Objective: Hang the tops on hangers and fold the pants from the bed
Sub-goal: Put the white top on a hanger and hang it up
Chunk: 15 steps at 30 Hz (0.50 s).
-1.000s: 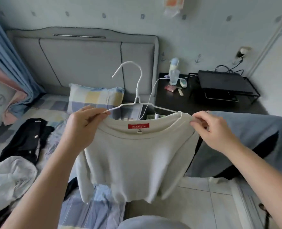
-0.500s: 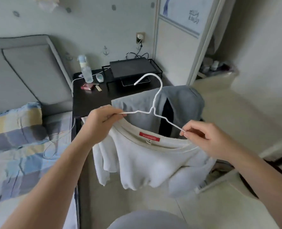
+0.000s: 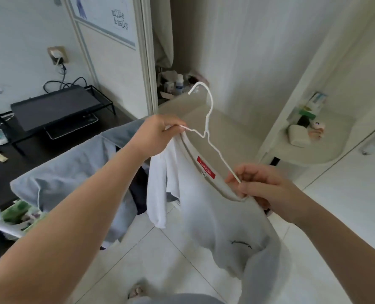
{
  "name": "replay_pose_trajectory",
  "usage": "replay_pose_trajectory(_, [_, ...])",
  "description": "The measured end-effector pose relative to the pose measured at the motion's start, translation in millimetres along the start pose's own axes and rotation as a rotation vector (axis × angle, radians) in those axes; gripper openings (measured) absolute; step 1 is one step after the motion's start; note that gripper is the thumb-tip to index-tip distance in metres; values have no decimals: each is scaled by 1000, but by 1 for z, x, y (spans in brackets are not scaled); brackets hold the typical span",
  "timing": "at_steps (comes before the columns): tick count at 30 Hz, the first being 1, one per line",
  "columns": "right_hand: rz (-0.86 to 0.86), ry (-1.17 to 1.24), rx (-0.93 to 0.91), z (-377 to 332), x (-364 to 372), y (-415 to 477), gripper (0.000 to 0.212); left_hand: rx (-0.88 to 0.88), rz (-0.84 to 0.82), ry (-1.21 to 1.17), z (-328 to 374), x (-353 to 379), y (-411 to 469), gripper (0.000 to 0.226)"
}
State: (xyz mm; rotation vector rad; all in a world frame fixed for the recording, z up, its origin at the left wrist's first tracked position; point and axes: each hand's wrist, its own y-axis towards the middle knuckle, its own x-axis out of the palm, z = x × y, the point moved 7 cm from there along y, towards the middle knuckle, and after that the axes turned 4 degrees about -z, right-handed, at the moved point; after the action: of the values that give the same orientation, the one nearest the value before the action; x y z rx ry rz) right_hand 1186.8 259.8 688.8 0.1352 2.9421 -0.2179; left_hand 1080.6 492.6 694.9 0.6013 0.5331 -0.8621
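View swung right since last look; I see hanger (image 3: pixel 205 133) tipped, right end lower. My left hand (image 3: pixel 158 134) pinches one wire end, my right hand (image 3: pixel 263 187) pinches other end. White top (image 3: pixel 215 216) hangs between them, over floor tiles (image 3: pixel 182 255).

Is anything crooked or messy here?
Yes. The hanger is tilted: it is high at the left hand and low at the right hand, so the top hangs lopsided. Each hand pinches a hanger end at the collar.
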Motion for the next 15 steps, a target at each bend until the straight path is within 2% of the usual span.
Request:
replay_pose_trajectory(5, [134,166,-86,-7,-33,18,24,78,-33,-43,15,26,84,19])
replay_pose_trajectory(10, [339,221,-160,-19,-63,59,22,116,-40,-52,22,30,139,40])
replay_pose_trajectory(14, [551,188,-179,-37,-87,102,16,93,-153,-209,19,23,138,14])
replay_pose_trajectory(15, [601,180,-183,-43,-93,112,16,93,-204,-251,19,19,136,19])
